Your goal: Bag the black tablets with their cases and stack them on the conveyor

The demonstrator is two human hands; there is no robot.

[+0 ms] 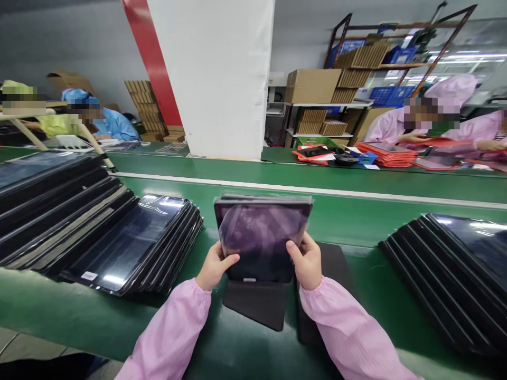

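Observation:
Upright in front of me is a tablet [259, 237] with a dark screen and clear plastic film around it, held at both sides. My left hand [216, 266] grips its left edge, thumb on the screen side. The right edge is between the thumb and fingers of my right hand [307, 262]. Below the tablet, a black cover flap [259, 306] shows; I cannot tell whether it is joined to the tablet. A flat black case [335, 266] lies on the green bench [253, 348], partly covered by my right hand and sleeve.
Overlapping stacks of wrapped tablets [130, 243] lie on the left, and another fanned stack [447, 285] on the right. Beyond a white strip [317, 191] are red sleeves [390, 155]. A white pillar [222, 79] rises ahead. Co-workers [431, 116] sit across on both sides.

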